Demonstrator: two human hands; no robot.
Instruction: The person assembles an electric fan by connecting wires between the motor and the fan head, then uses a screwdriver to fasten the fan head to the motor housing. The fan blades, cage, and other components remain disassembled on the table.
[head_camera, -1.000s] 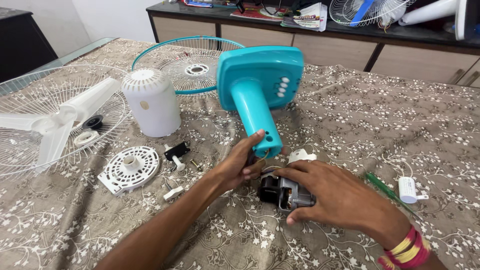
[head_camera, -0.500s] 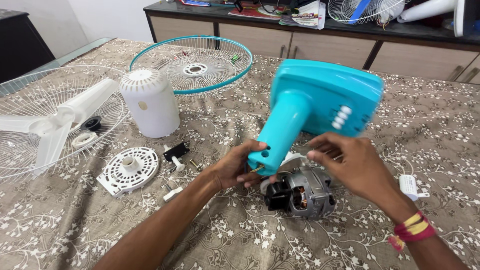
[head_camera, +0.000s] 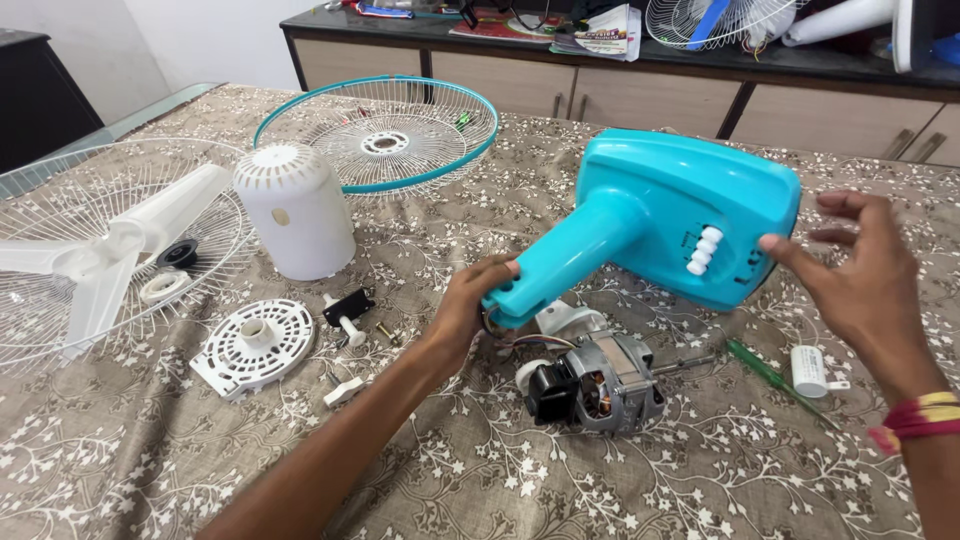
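**Fan stripped down, base and motor in hand**

Teardown looks well advanced, judging by the spread: both wire guards are off, the white blade (head_camera: 95, 255) lies in the clear-rimmed guard (head_camera: 60, 190), the teal-rimmed guard (head_camera: 385, 135) sits further back, and the white domed motor cover (head_camera: 293, 212) stands upright on the patterned tablecloth (head_camera: 500, 480). What seems left is parting the teal fan base (head_camera: 665, 215) from the motor (head_camera: 605, 382) — thin wires run from the neck's open end towards it, though where they end is hard to make out.

The left hand (head_camera: 468, 305) has its fingers wrapped round the end of the base's neck, holding it tilted above the table. The right hand (head_camera: 865, 275) has its fingers spread, fingertips touching the base's right edge near a row of white push-buttons.

The base is smooth, glossy plastic; the motor is bare metal with copper windings and a thin shaft. Nearby lie a perforated white disc (head_camera: 253, 343), a green-handled screwdriver (head_camera: 765, 370) and a small white capacitor (head_camera: 808, 370).
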